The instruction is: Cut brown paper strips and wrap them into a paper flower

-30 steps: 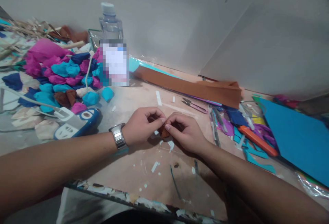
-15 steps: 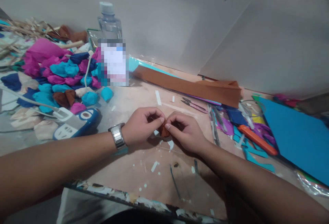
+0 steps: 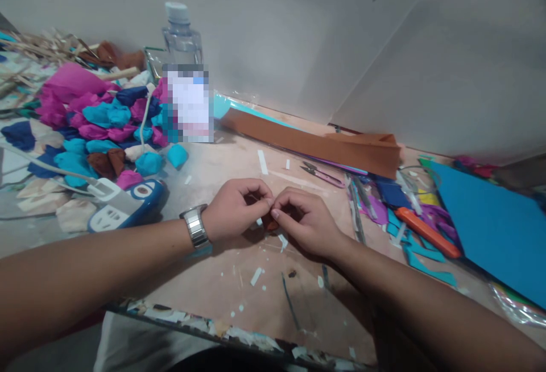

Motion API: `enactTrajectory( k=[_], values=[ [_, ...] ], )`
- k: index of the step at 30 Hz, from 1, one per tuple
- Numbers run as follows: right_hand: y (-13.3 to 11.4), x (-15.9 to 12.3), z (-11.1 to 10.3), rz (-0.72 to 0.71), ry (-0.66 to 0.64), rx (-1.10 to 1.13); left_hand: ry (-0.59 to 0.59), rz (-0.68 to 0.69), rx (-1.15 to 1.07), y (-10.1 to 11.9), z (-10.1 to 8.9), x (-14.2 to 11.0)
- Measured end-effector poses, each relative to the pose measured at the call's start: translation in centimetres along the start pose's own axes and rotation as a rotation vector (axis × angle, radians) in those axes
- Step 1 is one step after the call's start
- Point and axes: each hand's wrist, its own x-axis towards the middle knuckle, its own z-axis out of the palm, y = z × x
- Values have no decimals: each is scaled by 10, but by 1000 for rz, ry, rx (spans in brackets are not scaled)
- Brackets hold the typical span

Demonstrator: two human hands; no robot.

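The near edge of the tabletop (image 3: 205,286) is ragged, with torn paper stuck along it; the surface beyond is pale pinkish, marked by dark streaks and small white scraps (image 3: 256,276). Left of the work area lies a blue-and-white power strip (image 3: 123,210) with a white plug (image 3: 105,189) in it; at right are an orange-handled cutter (image 3: 429,232) and a large blue sheet (image 3: 495,218). Farther in lies a pair of pink-handled snips (image 3: 324,175). Crumpled paper pieces (image 3: 98,127), in pink, blue, cream and brown, are heaped at far left, near a clear bottle (image 3: 182,42) with a white cap. A folded brown strip (image 3: 307,139) runs along the far side, before a plain grey wall (image 3: 277,36). The item in hand is a small brown piece (image 3: 269,222), dark and crumpled, located above the tabletop's middle between the fingertips. The left hand (image 3: 234,210) and the right hand (image 3: 309,218) each pinch it, thumb against curled forefinger. Compared with half a second ago, less of the piece shows, it sits slightly farther left, and the right fingertips are closer to the left ones. The surrounding items are unchanged.
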Motion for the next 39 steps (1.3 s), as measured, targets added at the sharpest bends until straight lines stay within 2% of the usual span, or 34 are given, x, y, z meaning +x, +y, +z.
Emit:
enactTrajectory(
  k=[11,19,32,39],
  values=[
    [0,2,1,42,23,68,-10,-41,-10,2,1,-1],
    [2,2,1,5,33,22,25,-48,-55,1,3,-1],
    [4,2,0,-12,50,42,49,30,-60,-1,2,-2],
    [11,1,5,92,59,251,54,34,-66,-1,2,-1]
  ],
)
